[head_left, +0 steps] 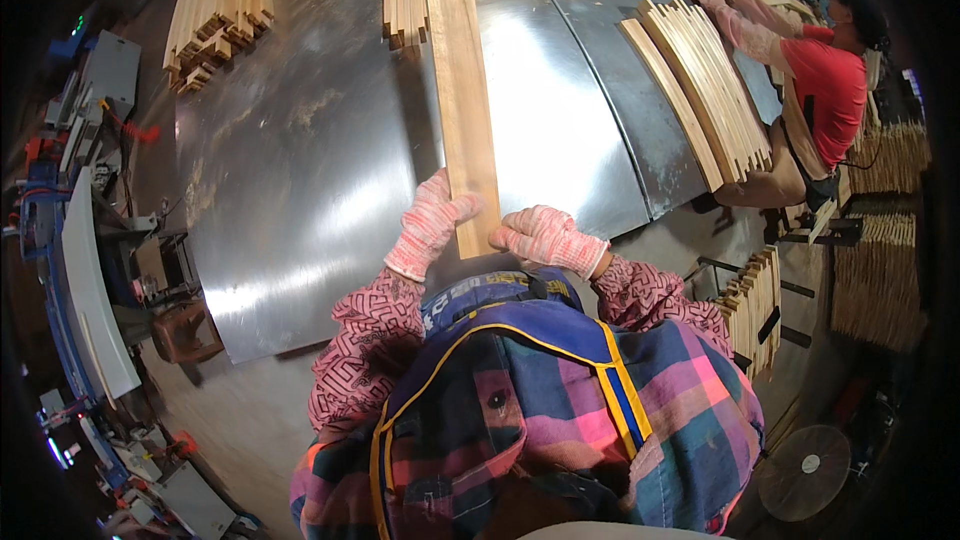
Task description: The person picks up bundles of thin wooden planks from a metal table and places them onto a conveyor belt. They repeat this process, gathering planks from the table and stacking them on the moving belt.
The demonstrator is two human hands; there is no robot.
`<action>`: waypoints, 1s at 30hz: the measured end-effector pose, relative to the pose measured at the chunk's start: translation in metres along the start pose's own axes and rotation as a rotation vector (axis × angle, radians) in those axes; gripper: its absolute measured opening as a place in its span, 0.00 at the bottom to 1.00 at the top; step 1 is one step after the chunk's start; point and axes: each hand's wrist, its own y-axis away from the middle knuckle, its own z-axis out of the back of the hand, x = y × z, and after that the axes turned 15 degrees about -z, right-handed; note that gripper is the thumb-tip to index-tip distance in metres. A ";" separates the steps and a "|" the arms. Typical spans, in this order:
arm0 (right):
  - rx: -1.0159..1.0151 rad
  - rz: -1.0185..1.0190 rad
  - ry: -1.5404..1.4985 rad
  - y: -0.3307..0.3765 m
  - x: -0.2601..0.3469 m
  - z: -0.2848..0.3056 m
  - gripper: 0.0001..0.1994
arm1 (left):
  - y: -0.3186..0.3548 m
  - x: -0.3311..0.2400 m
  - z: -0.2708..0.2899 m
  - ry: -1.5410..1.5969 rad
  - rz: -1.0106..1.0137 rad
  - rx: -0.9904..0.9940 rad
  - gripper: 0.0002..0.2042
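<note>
Looks brightest mid-picture, apparently lit from overhead, flaring to washed-out white on the metal table [310, 160] just right of the wooden board [465, 90]. Shows a dark streak, shadow or reflection, along the board's left side. Dims toward the sides, falls to black at the corners, bends straight edges near the rim, softens detail there, and reads fairly sharp at centre.

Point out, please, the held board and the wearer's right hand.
Held board [465, 90], head view: middle of its upper face.
Wearer's right hand [549, 238], head view: middle of its gloved back.
</note>
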 end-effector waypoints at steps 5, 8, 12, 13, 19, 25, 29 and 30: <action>0.158 -0.056 -0.547 0.013 0.010 -0.013 0.17 | 0.009 -0.007 0.009 0.057 -0.017 0.005 0.25; 0.131 -0.062 -0.789 0.027 0.011 -0.009 0.14 | 0.011 -0.003 0.014 0.094 -0.037 -0.012 0.24; 0.065 0.083 -1.127 0.044 -0.012 0.013 0.16 | 0.010 0.007 0.027 0.067 -0.051 -0.080 0.21; 0.002 0.137 -1.101 0.044 -0.020 0.019 0.18 | 0.009 0.009 0.030 0.057 -0.030 -0.126 0.21; -0.045 0.026 -0.930 0.020 -0.031 0.022 0.16 | 0.009 0.014 0.029 -0.004 -0.081 -0.097 0.22; -0.287 0.226 -0.839 -0.022 0.012 0.042 0.27 | 0.021 0.008 0.002 0.052 0.001 0.064 0.26; -0.148 0.129 -0.821 -0.030 0.025 0.061 0.24 | 0.026 0.003 0.000 0.064 0.075 0.097 0.27; -0.154 0.139 -0.822 -0.030 0.026 0.062 0.20 | 0.027 0.002 0.002 0.094 0.086 0.082 0.28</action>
